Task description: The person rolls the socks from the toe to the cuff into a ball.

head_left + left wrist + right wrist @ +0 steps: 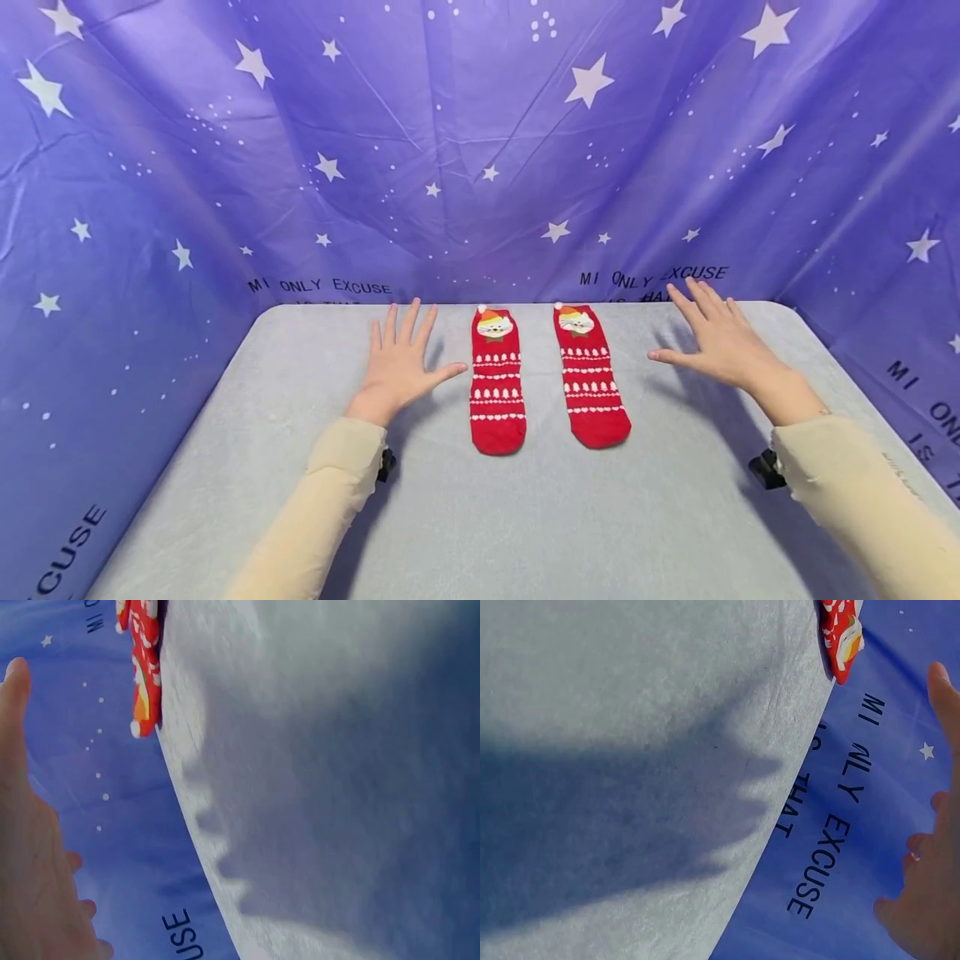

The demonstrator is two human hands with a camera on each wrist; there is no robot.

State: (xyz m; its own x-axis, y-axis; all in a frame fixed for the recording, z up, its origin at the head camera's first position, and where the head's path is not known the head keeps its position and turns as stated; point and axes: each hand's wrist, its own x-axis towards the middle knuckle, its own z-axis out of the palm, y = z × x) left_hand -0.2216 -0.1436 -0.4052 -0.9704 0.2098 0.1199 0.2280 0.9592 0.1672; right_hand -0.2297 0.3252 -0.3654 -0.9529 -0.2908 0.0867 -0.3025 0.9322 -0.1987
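Observation:
Two red socks lie flat, side by side and apart, on the grey table. The left sock (498, 383) and the right sock (592, 379) each carry a white cat face with an orange hat at the cuff, above rows of white trees and hearts. My left hand (401, 362) is held above the table, left of the left sock, fingers spread and thumb pointing towards it. To the right of the right sock, my right hand (723, 342) hovers with fingers spread. Both hands hold nothing. In each wrist view only part of a sock shows, near the top edge.
The grey cloth-covered table (525, 533) has rounded far corners. A purple curtain (465, 125) with white stars and black lettering hangs behind it and along both sides. Black wrist devices show under the left cuff (345, 446) and the right cuff (806, 442).

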